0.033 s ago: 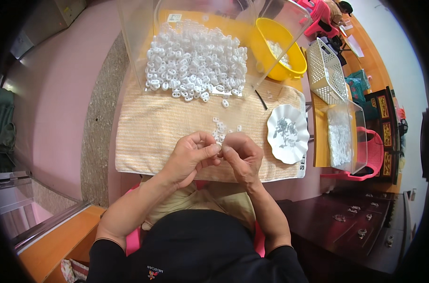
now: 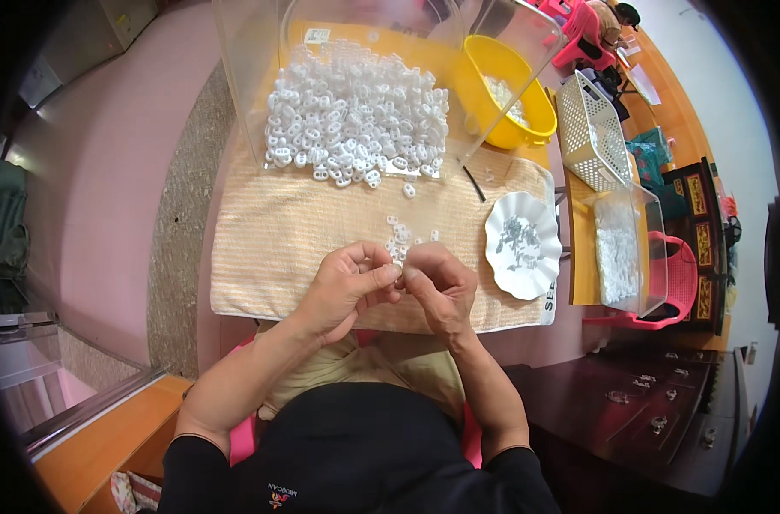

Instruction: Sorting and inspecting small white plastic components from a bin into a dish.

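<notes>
My left hand [image 2: 353,281] is closed in a pinch on a small white plastic piece, mostly covered by the fingertips. Against it, my right hand [image 2: 441,285] is also pinched, thumb to forefinger; whatever it holds is too small and hidden to name. Just beyond the fingertips lie several small white pieces [image 2: 397,231] on a striped beige towel [image 2: 278,248]. To the right sits a white scalloped plate [image 2: 501,257] with small grey slivers [image 2: 524,240] on it. Farther off, a large heap of white oval two-holed pieces [image 2: 355,111] spills from a clear plastic bin [image 2: 236,77].
A yellow basin [image 2: 540,124] with white pieces stands at the far right of the table, near a thin black stick [image 2: 475,183]. Beyond are a white perforated basket [image 2: 591,128], a clear box of white pieces [image 2: 651,248] and a pink chair [image 2: 683,274]. Another person [image 2: 608,26] sits farther away.
</notes>
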